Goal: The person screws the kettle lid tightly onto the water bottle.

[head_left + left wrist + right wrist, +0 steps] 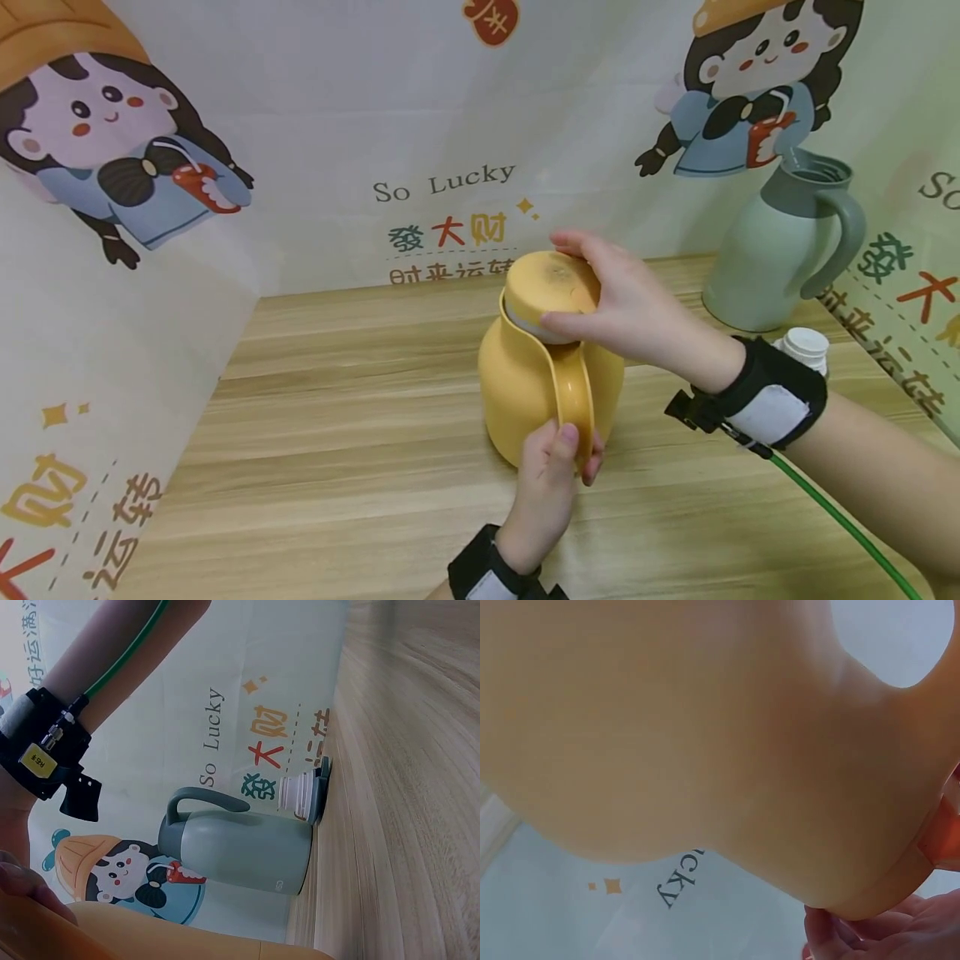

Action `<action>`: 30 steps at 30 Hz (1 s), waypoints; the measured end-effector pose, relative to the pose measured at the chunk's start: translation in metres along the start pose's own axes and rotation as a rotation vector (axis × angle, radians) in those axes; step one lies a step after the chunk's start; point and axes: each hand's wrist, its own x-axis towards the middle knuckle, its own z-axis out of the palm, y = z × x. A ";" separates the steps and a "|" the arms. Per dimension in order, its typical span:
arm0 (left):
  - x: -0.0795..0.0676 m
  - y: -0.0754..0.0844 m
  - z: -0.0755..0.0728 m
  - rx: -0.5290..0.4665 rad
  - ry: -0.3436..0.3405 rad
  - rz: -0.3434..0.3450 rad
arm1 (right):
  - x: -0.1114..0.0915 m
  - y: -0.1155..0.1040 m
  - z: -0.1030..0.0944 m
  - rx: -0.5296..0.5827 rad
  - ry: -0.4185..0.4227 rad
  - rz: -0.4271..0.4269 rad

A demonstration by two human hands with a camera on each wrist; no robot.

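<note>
A yellow thermos jug [517,392] stands upright on the wooden table in the head view. My left hand [546,483] grips the lower part of its handle [573,387], thumb on the near side. At the top, my right hand [637,300] holds the round yellow lid [551,287] between thumb and fingers. A pale band shows under the lid's edge, at the jug's mouth. In the right wrist view the jug's body [667,750] fills most of the picture, with fingers of my right hand [892,934] at the lower right.
A grey-green thermos jug [761,250] with an uncovered mouth stands at the back right. Beside it, its likely stopper [304,795] rests with white threads up. A green cable [847,521] runs from my right wrist strap. Printed cloth [322,167] encloses the table [337,433].
</note>
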 end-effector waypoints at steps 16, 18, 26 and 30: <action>0.000 0.000 0.000 -0.010 -0.001 -0.005 | -0.005 -0.012 0.010 -0.130 0.055 0.027; 0.000 0.001 0.000 -0.015 -0.002 -0.013 | -0.005 -0.008 0.008 -0.096 0.039 0.044; 0.000 0.000 0.000 0.000 0.009 -0.009 | 0.003 0.012 0.006 0.162 -0.037 0.005; 0.000 0.000 0.000 0.001 0.006 0.009 | 0.009 0.024 0.006 0.279 -0.092 -0.110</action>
